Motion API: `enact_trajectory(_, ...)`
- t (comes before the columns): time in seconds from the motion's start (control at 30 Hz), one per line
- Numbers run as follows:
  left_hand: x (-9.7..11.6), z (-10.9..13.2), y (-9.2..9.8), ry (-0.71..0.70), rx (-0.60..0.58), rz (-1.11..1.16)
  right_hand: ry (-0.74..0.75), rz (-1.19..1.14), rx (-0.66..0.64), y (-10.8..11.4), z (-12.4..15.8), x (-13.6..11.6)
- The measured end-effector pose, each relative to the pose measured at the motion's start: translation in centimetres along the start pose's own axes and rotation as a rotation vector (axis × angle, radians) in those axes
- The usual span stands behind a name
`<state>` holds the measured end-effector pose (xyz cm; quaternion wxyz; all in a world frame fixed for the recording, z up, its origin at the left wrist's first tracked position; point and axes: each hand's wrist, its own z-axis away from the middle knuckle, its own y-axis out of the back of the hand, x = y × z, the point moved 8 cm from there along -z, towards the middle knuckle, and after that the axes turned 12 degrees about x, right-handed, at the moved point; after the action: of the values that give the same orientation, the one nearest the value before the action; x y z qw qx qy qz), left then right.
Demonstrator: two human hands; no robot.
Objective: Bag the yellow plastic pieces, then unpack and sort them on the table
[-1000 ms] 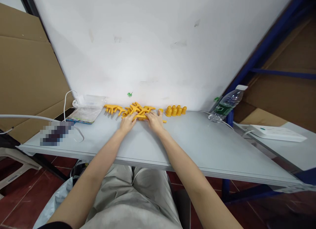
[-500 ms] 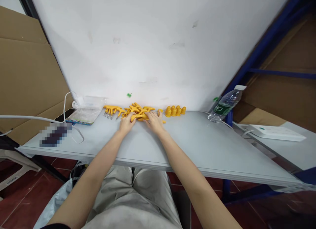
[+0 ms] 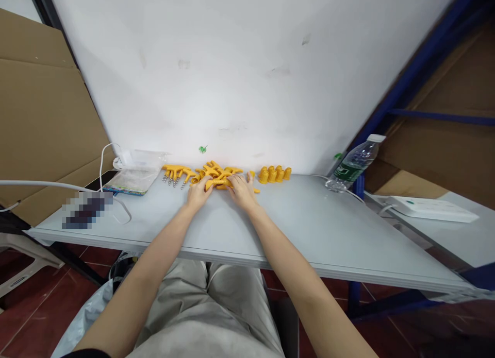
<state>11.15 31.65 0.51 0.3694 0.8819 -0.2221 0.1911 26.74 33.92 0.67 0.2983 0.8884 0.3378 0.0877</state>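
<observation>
Both my hands meet at the back of the table over a pile of yellow plastic parts. Between them lies a yellow plastic piece, roughly level, its left end in the closed fingers of my left hand. My right hand is closed around the right end, and its fingers hide much of that side. Left of the pile stand several yellow T-handled corkscrews with their metal spirals down. On the right, several yellow cup-shaped caps stand grouped together.
A water bottle leans at the right end, near a white power strip. To the left lie a clear plastic bag, a blurred dark object and white cables. The white wall rises right behind the parts.
</observation>
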Motion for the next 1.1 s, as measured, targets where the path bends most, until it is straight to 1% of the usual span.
enact_trajectory(0.2, 0.0, 0.0, 0.2, 0.014, -0.009, -0.015, -0.018, 0.006, 0.008, 0.1, 0.1, -0.1)
enact_trajectory(0.37, 0.0, 0.0, 0.3, 0.027, -0.014, -0.035, -0.047, 0.052, -0.042, -0.2, 0.1, 0.1)
enact_trajectory(0.53, 0.0, 0.0, 0.3, 0.038, -0.006, -0.018, -0.076, 0.053, -0.010, 0.3, -0.1, 0.6)
enact_trajectory(0.67, 0.1, 0.0, 0.4, 0.038, -0.002, -0.018, -0.088, 0.065, -0.009, 0.3, 0.0, 0.9)
enact_trajectory(0.9, -0.1, 0.0, 0.4, 0.049, -0.025, -0.052, -0.071, -0.011, -0.040, -0.5, 0.4, 0.5)
enact_trajectory(1.1, -0.2, 0.1, 0.5, 0.083, -0.041, -0.092, -0.119, -0.021, -0.079, -0.7, 0.5, 0.9)
